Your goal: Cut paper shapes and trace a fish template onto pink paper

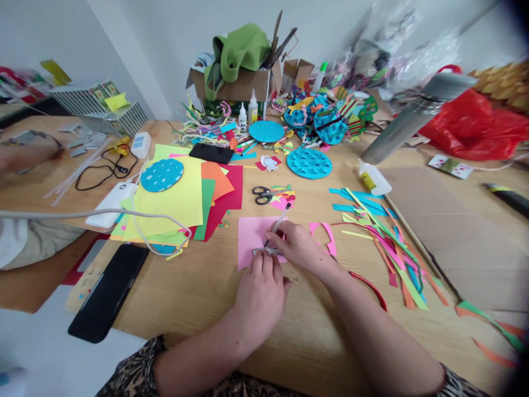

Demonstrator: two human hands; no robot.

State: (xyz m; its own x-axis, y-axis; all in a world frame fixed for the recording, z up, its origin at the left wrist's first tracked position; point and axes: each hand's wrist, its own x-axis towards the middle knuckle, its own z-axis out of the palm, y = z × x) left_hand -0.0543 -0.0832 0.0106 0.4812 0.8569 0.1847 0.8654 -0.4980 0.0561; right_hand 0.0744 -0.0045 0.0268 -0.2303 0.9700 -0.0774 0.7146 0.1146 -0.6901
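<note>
A square of pink paper (250, 234) lies on the table in front of me. On it rests a small greyish cut-out (270, 251), mostly covered by fingers. My left hand (262, 281) lies over the lower edge of the paper, fingers stretched out and their tips pressing on the cut-out. Pinched between the fingers of my right hand (300, 245) is a pen (280, 218) with a dark end, its point down by the cut-out. Black-handled scissors (264, 194) and small coloured paper pieces lie just beyond the pink paper. Pink offcuts (324, 237) are right of it.
Coloured paper sheets (190, 182) are stacked at left, near a black phone (108, 292) and a white cable. Paper strips (397, 248), a glue bottle (374, 177), a steel flask (407, 116) and cardboard (463, 215) are at right. Another person's arm (25, 154) shows at far left.
</note>
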